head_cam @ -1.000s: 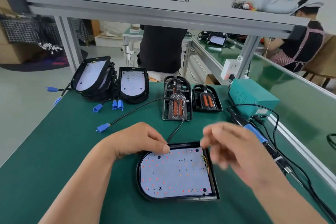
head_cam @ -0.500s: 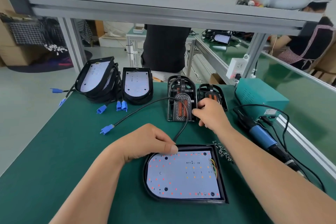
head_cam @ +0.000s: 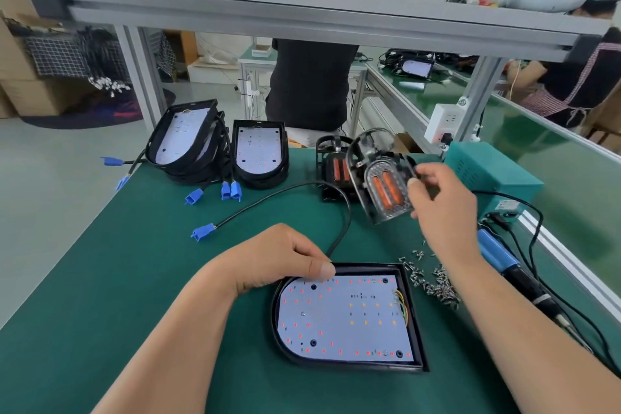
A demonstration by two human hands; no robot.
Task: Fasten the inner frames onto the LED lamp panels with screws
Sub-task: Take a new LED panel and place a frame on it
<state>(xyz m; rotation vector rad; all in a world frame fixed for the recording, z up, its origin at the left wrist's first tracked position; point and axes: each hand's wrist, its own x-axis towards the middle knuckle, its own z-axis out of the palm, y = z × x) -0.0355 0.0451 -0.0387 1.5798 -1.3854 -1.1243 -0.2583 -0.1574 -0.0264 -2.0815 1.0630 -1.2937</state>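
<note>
Head view: my right hand grips inner frame aloft, long axis tilted — LED lamp panel lies below-left on bench, left hand pinning its far edge.

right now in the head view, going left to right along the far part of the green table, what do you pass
stack of lamp panels → single lamp panel → inner frames on the table → inner frame held up in the right hand → teal box
</note>
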